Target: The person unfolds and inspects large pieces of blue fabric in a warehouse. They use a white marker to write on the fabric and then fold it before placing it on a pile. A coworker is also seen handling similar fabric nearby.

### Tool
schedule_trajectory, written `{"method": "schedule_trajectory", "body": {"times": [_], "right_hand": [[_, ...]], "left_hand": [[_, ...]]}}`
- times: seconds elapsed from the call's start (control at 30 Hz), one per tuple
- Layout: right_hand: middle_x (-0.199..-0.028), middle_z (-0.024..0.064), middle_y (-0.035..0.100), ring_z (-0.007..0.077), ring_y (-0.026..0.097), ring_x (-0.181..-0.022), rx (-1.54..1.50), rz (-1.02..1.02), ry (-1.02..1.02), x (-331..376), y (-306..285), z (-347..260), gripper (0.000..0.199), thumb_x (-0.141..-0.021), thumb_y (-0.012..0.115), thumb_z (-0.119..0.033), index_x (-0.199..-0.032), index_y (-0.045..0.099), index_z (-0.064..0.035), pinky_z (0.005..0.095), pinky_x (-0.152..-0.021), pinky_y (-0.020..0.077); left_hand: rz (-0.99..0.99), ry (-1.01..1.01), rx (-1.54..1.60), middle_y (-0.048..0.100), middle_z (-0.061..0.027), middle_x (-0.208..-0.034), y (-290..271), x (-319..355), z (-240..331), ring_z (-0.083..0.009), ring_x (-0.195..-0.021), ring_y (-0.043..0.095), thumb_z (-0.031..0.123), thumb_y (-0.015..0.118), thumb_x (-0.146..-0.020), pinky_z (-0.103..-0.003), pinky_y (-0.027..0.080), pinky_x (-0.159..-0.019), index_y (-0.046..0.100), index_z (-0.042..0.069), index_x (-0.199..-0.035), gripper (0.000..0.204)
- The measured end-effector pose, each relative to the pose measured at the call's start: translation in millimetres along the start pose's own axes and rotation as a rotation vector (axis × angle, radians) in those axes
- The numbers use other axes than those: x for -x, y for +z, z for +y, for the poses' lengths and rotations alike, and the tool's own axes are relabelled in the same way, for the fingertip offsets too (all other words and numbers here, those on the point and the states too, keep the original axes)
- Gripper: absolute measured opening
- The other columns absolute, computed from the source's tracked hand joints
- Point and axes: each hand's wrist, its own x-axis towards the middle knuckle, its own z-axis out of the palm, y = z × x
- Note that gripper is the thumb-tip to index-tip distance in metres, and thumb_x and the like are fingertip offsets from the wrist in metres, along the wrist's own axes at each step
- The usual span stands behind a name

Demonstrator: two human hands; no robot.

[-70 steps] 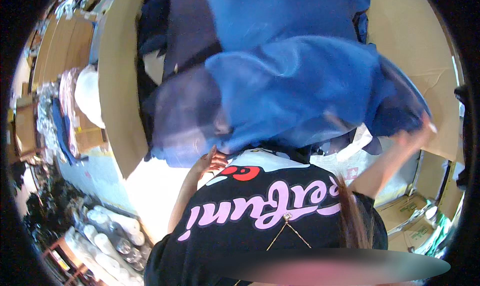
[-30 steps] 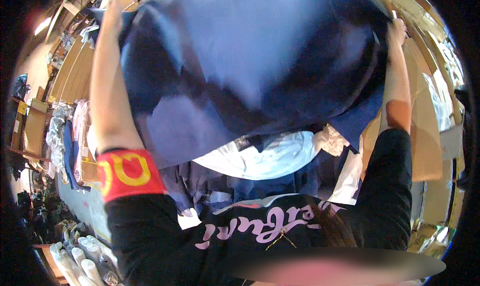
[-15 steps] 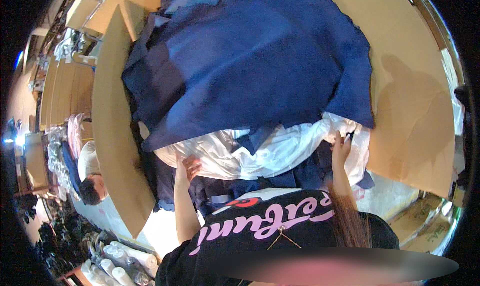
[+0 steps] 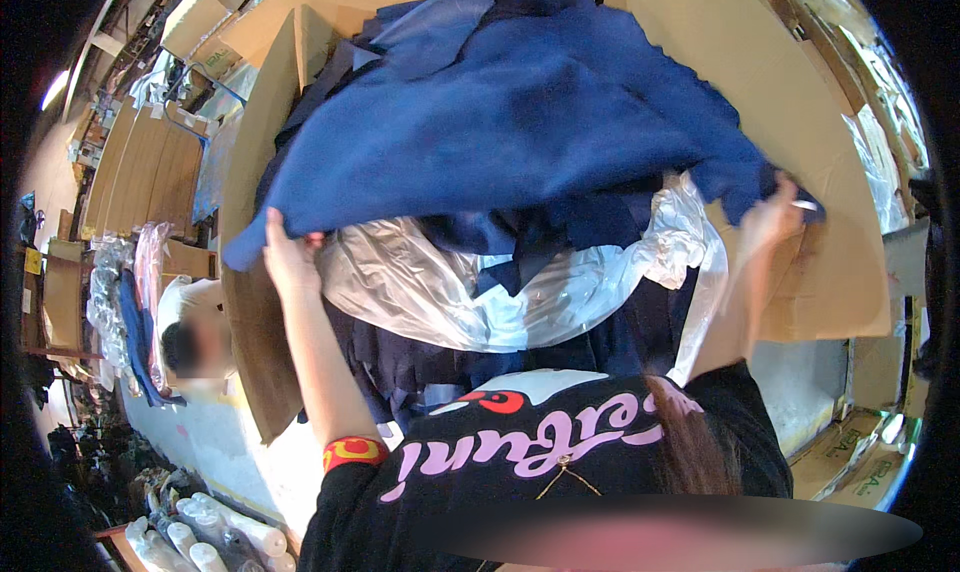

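Note:
A large dark blue sheet with an irregular edge, which looks like a leather hide (image 4: pixel 480 132), is spread over a pile in a big cardboard box (image 4: pixel 760 92). My left hand (image 4: pixel 290 257) grips its near left corner and holds it up by the box's left wall. Out to the right, my right hand (image 4: pixel 775 212) pinches the near right corner, also lifted. Under the raised near edge, crumpled clear plastic sheeting (image 4: pixel 430 292) hangs in folds. More dark blue pieces (image 4: pixel 400 342) lie below the plastic, close to my body.
On the left, beyond the box wall, another person (image 4: pixel 195 332) is bent over beside plastic-wrapped goods (image 4: pixel 110 292). White wrapped rolls (image 4: pixel 225 522) lie at the lower left. Stacked flat cardboard (image 4: pixel 140 172) stands farther off. More cardboard (image 4: pixel 850 452) is at the lower right.
Both hands have moved outward and away from me, off the plastic and onto the blue hide's near corners. Its near edge is now raised, showing more plastic and blue pieces.

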Motion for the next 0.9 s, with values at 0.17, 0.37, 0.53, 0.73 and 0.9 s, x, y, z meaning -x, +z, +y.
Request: {"method": "schedule_trajectory", "body": {"times": [0.17,0.37,0.53,0.73,0.9], "right_hand": [[-0.1,0.0187,0.064,0.0308,0.061,-0.093,-0.294,0.084,-0.171,-21,-130,-205,0.029,-0.081,0.059,-0.021,-0.097,0.064,0.0026,0.0429,-0.085,0.0488],[-0.108,0.0211,0.064,0.0357,0.063,-0.09,0.269,0.505,-0.695,-7,-351,-268,0.031,-0.084,0.048,-0.019,-0.099,0.071,-0.0056,0.0491,-0.083,0.0494],[-0.104,0.0197,0.066,0.0364,0.064,-0.085,1.061,0.732,-0.637,-41,-453,-260,0.03,-0.086,0.046,-0.021,-0.1,0.073,-0.0156,0.0481,-0.077,0.0522],[-0.073,0.0099,0.066,0.0212,0.061,-0.064,0.996,0.461,-0.444,-101,-250,-196,0.024,-0.084,0.06,-0.03,-0.1,0.069,-0.0158,0.0384,-0.061,0.0494],[-0.086,0.0117,0.061,0.0222,0.056,-0.081,0.644,-0.056,-0.704,-12,-160,-139,0.041,-0.081,0.072,-0.034,-0.091,0.053,0.0015,0.0361,-0.077,0.0449]], "left_hand": [[0.129,0.309,0.28,0.062,-0.0108,-0.113,-45,55,124,-0.026,-0.103,0.06,0.041,0.062,-0.087,-0.038,0.048,-0.087,0.057,0.004,-0.119,0.049],[0.075,0.696,0.145,0.055,-0.0121,-0.122,-176,89,131,-0.0259,-0.11,0.054,0.039,0.053,-0.09,-0.043,0.039,-0.099,0.05,0.002,-0.126,0.051],[-0.377,0.034,0.775,0.062,-0.0107,-0.117,-228,65,102,-0.0265,-0.109,0.058,0.044,0.046,-0.092,-0.047,0.04,-0.102,0.057,0.013,-0.124,0.046],[-0.017,0.193,0.237,0.063,-0.0097,-0.097,-60,5,86,-0.0259,-0.087,0.062,0.038,0.052,-0.093,-0.039,0.048,-0.085,0.062,-0.002,-0.099,0.042],[-0.594,-0.107,-0.162,0.063,-0.0167,-0.113,-31,-14,-23,-0.0307,-0.098,0.064,0.051,0.049,-0.093,-0.04,0.048,-0.09,0.044,0.0,-0.131,0.064]]}}
